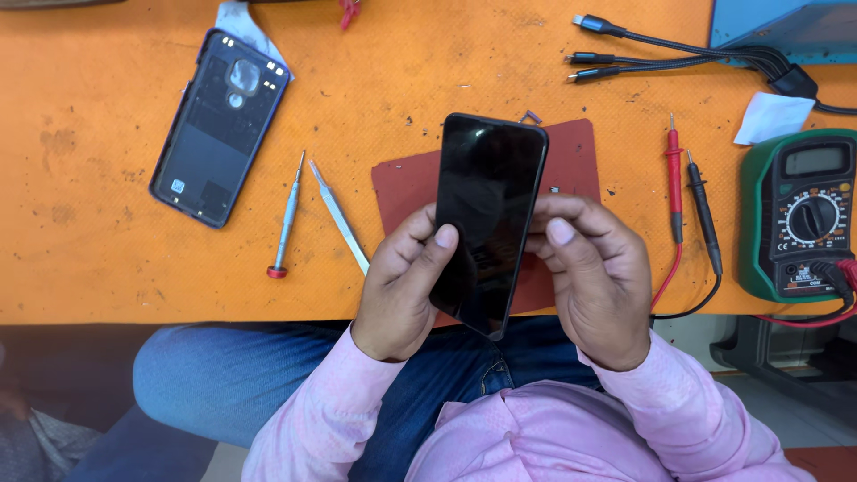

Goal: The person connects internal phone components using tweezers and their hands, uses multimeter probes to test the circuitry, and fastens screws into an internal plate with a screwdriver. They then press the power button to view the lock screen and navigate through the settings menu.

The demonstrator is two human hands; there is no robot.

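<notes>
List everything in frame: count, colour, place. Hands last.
phone: 1, black, dark screen up, held in both hands above the mat
mat: 1, dark red, table centre, under the phone
back cover: 1, dark blue, inner side up, table left
screwdriver: 1, silver with red end, left of the mat
tweezers: 1, silver, beside the screwdriver
multimeter: 1, green and black, table right
probes: 2, one red, one black, left of the multimeter
charging cable: 1, black, three plugs, top right
table: 1, orange
left hand: thumb on the phone's left edge
right hand: gripping the phone's right edge
</notes>
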